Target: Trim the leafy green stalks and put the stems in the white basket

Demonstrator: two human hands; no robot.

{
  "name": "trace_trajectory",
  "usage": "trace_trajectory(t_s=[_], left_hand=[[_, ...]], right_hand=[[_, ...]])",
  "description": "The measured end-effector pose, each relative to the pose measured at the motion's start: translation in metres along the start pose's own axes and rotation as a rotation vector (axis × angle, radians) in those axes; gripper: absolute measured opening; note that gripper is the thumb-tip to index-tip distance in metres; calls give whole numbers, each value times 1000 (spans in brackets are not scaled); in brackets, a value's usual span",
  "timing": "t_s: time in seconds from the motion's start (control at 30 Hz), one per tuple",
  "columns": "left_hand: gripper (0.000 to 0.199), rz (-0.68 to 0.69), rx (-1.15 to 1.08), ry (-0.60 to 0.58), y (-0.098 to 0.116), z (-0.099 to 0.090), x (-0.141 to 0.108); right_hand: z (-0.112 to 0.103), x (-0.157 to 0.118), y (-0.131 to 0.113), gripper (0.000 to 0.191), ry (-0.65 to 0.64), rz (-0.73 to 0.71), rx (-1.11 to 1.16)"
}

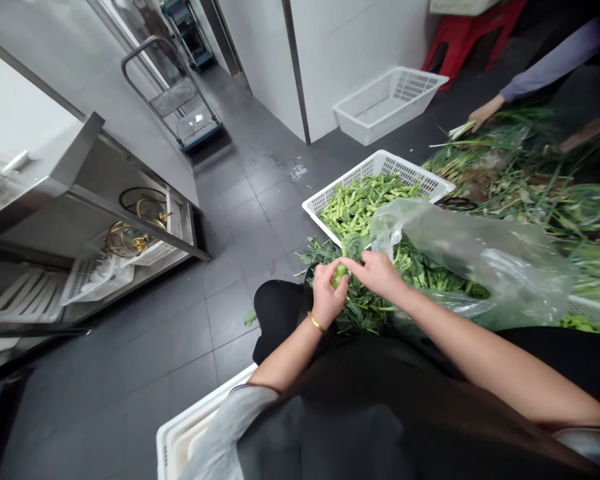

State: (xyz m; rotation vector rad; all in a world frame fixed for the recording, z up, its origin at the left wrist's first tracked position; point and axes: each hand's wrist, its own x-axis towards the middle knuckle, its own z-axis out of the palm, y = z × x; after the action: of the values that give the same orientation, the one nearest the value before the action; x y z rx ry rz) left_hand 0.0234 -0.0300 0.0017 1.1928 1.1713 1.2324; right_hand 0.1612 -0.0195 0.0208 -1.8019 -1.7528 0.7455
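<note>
My left hand point(329, 293), with a gold bangle at its wrist, is closed around the thick end of a green vegetable stalk point(339, 272). Touching the same stalk from the right, my right hand point(377, 273) has its fingers bent together near the leafy part. Just beyond both hands stands a white slotted basket point(380, 160) holding a heap of cut green stems point(365, 203). Loose leafy greens point(363, 313) lie beneath and beside my hands. A clear plastic bag point(500, 267) with more leafy stalks is to the right.
An empty white basket point(390, 107) sits by the wall near a red stool point(473, 40). At the right, a person's hand point(486, 113) holds pale stalks over piled scallions point(520, 173). A steel shelf unit point(140, 227) and a trolley point(195, 127) stand at the left.
</note>
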Motion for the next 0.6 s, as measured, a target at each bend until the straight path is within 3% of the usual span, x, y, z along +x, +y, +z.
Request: trace_trajectory(t_s=[0.07, 0.13, 0.2, 0.3, 0.37, 0.47, 0.6], left_hand=[[27, -44, 3, -6, -4, -3, 5], [27, -135, -57, -11, -6, -7, 12], [30, -158, -95, 21, -5, -10, 16], [33, -40, -30, 52, 0, -12, 12], [29, 23, 25, 29, 2, -9, 5], [14, 6, 27, -5, -1, -5, -1], [19, -334, -214, -57, -3, -13, 14]], right_hand=[[7, -14, -7, 38, 35, -240, -151], [13, -25, -11, 33, -20, -455, -174], [14, -27, -10, 33, -36, -447, -169], [9, -10, -3, 43, 18, -196, -222], [4, 2, -2, 45, 38, -146, -284], [1, 1, -9, 37, 70, -338, -370], [9, -28, -19, 31, -45, -661, -299]])
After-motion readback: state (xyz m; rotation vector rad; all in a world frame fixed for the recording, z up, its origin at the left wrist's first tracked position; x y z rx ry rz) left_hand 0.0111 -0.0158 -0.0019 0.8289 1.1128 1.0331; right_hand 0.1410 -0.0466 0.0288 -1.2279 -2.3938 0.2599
